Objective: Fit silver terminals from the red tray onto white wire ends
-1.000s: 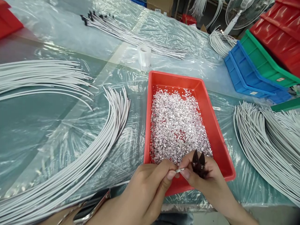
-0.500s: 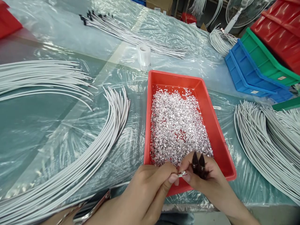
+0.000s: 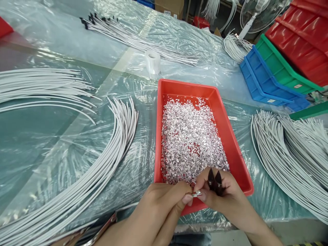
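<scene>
My left hand (image 3: 164, 208) pinches a white cable (image 3: 130, 206) close to its stripped end, where a bit of silvery foil and thin wires show. Thumb and forefinger of my right hand (image 3: 222, 193) press on that same end. Tucked in the right palm is a pair of dark-bladed cutters (image 3: 214, 181), their two pointed tips apart and aimed away from me; the handles are hidden. Both hands hover over the near rim of a red tray (image 3: 158, 136), whose floor is covered with silvery foil scraps (image 3: 189, 136).
White cable bundles lie left (image 3: 110, 153) and right (image 3: 287, 164) of the tray. Behind it stands a clear tape roll (image 3: 153, 63), with black-tipped cables (image 3: 138, 39) farther back. Stacked blue bins (image 3: 263, 78), green and red ones too, rise at the right. Plastic film covers the table.
The view has shifted slightly, so the tray and cables sit a little further left. Both hands keep their pinch at the cable end, and the foil there looks slightly turned.
</scene>
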Tool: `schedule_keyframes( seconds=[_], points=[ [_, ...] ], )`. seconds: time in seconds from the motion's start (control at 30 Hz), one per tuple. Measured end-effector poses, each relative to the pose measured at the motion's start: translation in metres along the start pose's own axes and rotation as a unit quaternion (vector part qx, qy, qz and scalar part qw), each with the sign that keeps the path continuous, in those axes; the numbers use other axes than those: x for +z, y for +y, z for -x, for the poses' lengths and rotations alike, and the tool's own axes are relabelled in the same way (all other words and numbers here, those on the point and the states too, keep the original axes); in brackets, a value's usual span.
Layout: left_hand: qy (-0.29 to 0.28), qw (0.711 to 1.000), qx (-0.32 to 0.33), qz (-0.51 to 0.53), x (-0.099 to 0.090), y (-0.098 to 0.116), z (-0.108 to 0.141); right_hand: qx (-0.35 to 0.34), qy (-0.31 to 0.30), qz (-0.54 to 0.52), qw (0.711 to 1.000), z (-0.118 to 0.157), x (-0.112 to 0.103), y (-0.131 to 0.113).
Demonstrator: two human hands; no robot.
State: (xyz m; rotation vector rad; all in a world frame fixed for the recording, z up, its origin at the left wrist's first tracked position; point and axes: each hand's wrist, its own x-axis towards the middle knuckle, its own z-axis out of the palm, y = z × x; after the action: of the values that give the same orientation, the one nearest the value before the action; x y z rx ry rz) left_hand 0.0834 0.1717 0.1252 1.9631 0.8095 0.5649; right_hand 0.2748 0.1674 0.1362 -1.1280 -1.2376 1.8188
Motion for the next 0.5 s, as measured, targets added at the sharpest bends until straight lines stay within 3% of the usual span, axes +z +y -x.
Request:
schedule_keyframes(
  seconds=[0.5],
  points=[
    [-0.029,0.999,0.036,-0.019,-0.0026,-0.0003,0.0021,0.008,-0.007,0.075,0.997,0.0077,-0.0063,-0.0015]
  ],
)
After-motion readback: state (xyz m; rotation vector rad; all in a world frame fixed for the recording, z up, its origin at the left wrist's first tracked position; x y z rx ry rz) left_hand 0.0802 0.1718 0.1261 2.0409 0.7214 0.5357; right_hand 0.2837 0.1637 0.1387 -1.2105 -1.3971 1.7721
